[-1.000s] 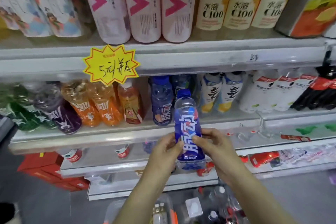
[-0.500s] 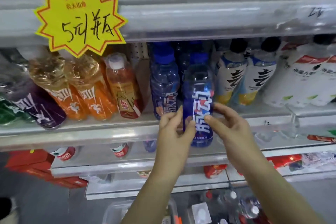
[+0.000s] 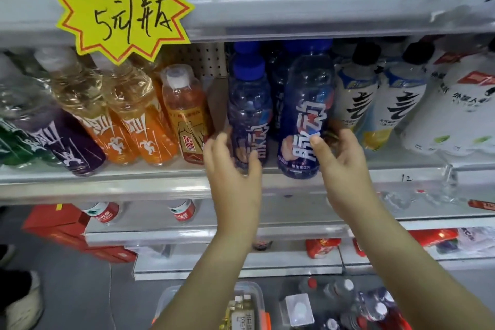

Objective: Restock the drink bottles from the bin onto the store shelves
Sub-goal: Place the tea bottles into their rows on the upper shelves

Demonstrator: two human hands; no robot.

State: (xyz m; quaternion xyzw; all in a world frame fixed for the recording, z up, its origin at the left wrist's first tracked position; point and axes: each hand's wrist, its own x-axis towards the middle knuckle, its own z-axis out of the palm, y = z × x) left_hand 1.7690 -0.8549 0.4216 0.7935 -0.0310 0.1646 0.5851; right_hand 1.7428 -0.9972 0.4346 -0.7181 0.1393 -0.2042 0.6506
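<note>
Just right of the frame's centre, the right hand (image 3: 340, 169) grips a blue drink bottle (image 3: 305, 115) low on its label, thumb across the front and fingers curled round the far side. The bottle stands nearly upright with its base at the front lip of the middle shelf (image 3: 107, 185); whether it rests fully on the shelf cannot be told. Just beside it to the left, the left hand (image 3: 233, 169) clasps the lower part of a second blue bottle (image 3: 249, 115) already on the shelf, fingers on its left side and thumb on its right, though blur hides the exact hold. More blue caps show behind these 2. Further left on the same shelf are 3 orange bottles (image 3: 139, 120) and a purple bottle (image 3: 64, 142); to the right stand white bottles with black caps (image 3: 356, 99). A yellow starburst price sign (image 3: 123, 8) hangs at upper left. At the bottom edge, a clear bin (image 3: 171, 295) holds more bottles.
</note>
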